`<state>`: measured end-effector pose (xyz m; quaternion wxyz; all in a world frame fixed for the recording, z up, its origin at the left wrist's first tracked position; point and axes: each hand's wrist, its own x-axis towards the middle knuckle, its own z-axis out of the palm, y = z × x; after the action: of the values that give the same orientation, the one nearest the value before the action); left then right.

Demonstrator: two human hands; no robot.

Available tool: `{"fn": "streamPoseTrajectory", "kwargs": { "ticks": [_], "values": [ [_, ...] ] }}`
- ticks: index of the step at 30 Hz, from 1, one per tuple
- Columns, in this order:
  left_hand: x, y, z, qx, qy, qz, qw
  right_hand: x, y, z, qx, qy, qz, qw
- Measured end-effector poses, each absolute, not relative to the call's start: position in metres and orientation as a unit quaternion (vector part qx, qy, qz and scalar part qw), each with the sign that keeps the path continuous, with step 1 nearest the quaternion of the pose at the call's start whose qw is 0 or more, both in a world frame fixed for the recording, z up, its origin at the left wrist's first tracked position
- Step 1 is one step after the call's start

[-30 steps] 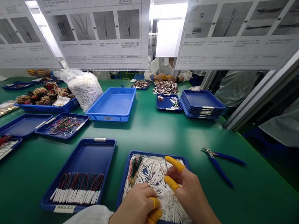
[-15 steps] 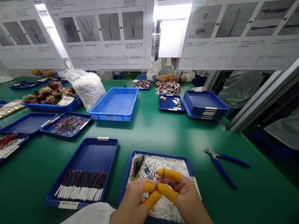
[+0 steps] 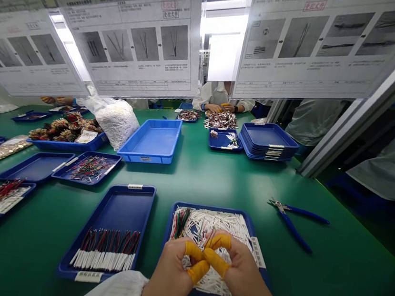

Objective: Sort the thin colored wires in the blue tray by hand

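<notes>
My left hand and my right hand meet above a blue tray full of short white tubes. Yellow finger cots cover the thumbs and forefingers. Both hands pinch thin wires, whose ends stick up between the fingertips; the lower part is hidden by the fingers. A bundle of red, green and black wires lies in the tray's back left corner. Left of it, another blue tray holds a row of wires with white sleeves on their near ends.
Blue-handled pliers lie open on the right. Farther back stand a light blue bin, stacked trays and a bag of white material. A person works across the table. Instruction sheets hang above.
The pinched wires have tilted, and my right forefinger has curled lower toward the thumb. Both hands stay together over the tray. The whole view has shifted slightly.
</notes>
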<state>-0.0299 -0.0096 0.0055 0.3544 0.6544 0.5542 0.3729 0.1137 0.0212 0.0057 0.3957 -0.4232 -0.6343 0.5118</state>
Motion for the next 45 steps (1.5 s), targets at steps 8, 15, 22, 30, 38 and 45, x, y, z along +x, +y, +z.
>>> {"fn": "streamPoseTrajectory", "kwargs": {
  "ticks": [8,15,22,30,38,45],
  "values": [
    [-0.031,-0.012,0.006,0.602,0.528,0.404,0.441,0.117,0.024,0.008,-0.42,-0.563,0.59,0.399],
    [-0.03,-0.009,0.007,0.473,0.492,0.405,0.609,0.122,0.024,0.013,-0.499,-0.496,0.56,0.436],
    [-0.028,-0.009,0.008,0.427,0.484,0.408,0.645,0.125,0.028,0.016,-0.471,-0.492,0.593,0.43],
    [-0.026,-0.013,0.002,0.459,0.511,0.372,0.624,0.125,0.025,0.012,-0.424,-0.52,0.594,0.443],
    [-0.029,-0.012,0.002,0.493,0.48,0.375,0.621,0.123,0.025,0.015,-0.474,-0.455,0.584,0.478],
    [-0.029,-0.015,0.001,0.525,0.504,0.367,0.58,0.127,0.025,0.017,-0.4,-0.486,0.639,0.442]
  ]
}}
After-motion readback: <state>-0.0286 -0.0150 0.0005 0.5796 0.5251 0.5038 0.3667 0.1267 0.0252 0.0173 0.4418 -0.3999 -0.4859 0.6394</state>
